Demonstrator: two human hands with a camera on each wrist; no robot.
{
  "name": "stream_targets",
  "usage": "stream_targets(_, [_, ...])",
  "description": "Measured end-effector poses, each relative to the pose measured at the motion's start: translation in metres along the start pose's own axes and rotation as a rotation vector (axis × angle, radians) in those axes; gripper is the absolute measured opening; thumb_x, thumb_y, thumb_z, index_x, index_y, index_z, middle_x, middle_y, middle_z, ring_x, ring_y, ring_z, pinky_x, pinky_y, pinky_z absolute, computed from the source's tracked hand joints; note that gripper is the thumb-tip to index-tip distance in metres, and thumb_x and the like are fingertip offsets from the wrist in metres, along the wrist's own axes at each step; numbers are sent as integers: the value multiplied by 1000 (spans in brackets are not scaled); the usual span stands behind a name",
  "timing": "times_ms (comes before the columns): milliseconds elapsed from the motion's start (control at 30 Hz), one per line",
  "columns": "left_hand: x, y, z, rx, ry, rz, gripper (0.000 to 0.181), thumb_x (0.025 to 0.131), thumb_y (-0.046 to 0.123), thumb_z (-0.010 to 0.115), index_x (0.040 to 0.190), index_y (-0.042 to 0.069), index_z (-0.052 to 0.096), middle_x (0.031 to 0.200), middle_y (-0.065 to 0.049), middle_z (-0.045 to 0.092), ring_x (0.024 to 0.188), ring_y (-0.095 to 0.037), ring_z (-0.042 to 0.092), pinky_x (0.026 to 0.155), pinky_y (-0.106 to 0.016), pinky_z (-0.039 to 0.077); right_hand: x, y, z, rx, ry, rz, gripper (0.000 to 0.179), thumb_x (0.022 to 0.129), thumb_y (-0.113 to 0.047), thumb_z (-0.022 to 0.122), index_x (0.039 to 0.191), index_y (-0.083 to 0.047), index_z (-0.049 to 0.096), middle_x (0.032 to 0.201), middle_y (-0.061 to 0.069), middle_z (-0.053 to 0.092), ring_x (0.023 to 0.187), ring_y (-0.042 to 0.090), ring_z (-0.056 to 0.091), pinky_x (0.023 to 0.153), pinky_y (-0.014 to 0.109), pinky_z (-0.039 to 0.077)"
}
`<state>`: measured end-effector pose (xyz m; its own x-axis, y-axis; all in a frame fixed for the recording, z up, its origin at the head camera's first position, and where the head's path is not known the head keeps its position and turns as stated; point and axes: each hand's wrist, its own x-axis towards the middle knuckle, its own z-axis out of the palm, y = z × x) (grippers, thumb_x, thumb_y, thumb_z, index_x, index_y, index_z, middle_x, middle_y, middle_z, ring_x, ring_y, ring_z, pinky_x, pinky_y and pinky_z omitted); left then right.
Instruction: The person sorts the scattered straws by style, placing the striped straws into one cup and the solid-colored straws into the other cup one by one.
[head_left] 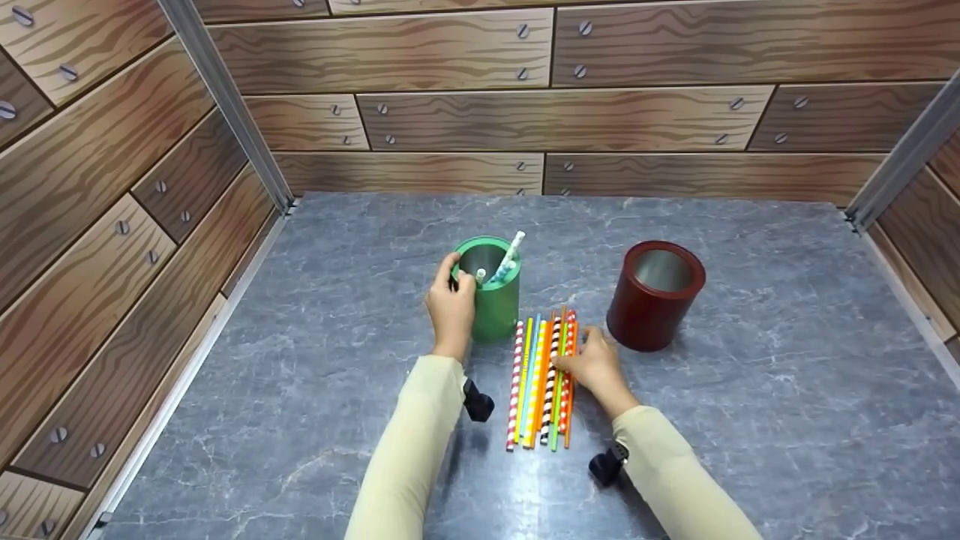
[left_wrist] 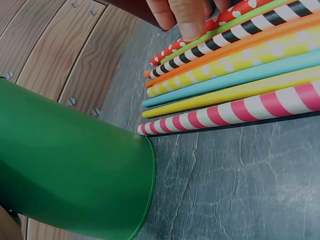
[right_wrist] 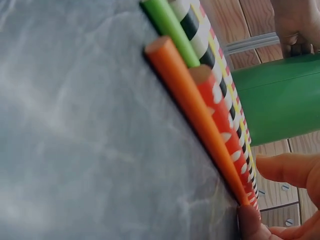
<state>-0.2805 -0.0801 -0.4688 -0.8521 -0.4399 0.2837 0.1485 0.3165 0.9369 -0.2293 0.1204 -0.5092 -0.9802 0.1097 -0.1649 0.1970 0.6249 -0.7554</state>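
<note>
My left hand (head_left: 452, 307) grips the green cup (head_left: 495, 311) at its rim, on the left side. Several pale patterned straws (head_left: 506, 262) lean inside that cup. Right of it, a row of colourful paper straws (head_left: 534, 382) lies side by side on the table: striped, dotted and plain. At the row's right edge is my right hand (head_left: 600, 367), its thumb reaching over the straws in the head view. A fingertip touches the orange straw (right_wrist: 192, 112) in the right wrist view, beside the red straw with white hearts (right_wrist: 220, 112).
A dark red cup (head_left: 652, 304) stands upright to the right, just beyond my right hand. The grey marbled table (head_left: 315, 420) is bounded by wood-patterned walls (head_left: 450, 120) at the back and sides.
</note>
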Motion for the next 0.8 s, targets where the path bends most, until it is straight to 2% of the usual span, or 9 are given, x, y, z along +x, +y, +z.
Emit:
stream_targets(100, [0, 0, 0, -2, -2, 3, 39, 85, 13, 47, 122, 13, 61, 107, -8, 66, 68, -15, 48, 64, -26, 40, 2, 0, 1, -44, 9, -14, 69, 68, -16, 72, 123, 11, 42, 100, 25, 58, 94, 35, 54, 84, 44, 43])
stream_targets(267, [0, 1, 0, 1, 8, 4, 38, 85, 13, 48, 121, 13, 62, 109, -8, 66, 73, -15, 50, 66, -27, 41, 6, -2, 1, -112, -5, -33, 63, 66, -14, 70, 118, 11, 45, 107, 28, 56, 98, 38, 53, 86, 45, 42])
stream_targets(400, [0, 1, 0, -3, 7, -4, 39, 85, 13, 48, 121, 14, 62, 109, -7, 66, 71, -16, 49, 64, -26, 40, 8, -4, -1, -149, -26, -28, 54, 66, -13, 69, 111, 9, 49, 103, 26, 57, 92, 36, 53, 83, 44, 43])
stream_targets(633, [0, -1, 1, -12, 9, -12, 38, 85, 13, 48, 121, 14, 62, 112, -6, 65, 75, -15, 51, 67, -27, 41, 14, -7, -3, -280, -53, -87, 44, 65, -16, 66, 102, 7, 57, 98, 22, 60, 85, 36, 55, 79, 46, 44])
stream_targets(800, [1, 0, 1, -10, 8, -18, 39, 85, 13, 48, 121, 14, 61, 113, -7, 65, 78, -15, 52, 68, -27, 42, 15, -7, -5, -268, -77, -50, 45, 66, -18, 66, 102, 7, 57, 96, 21, 60, 82, 33, 54, 79, 45, 45])
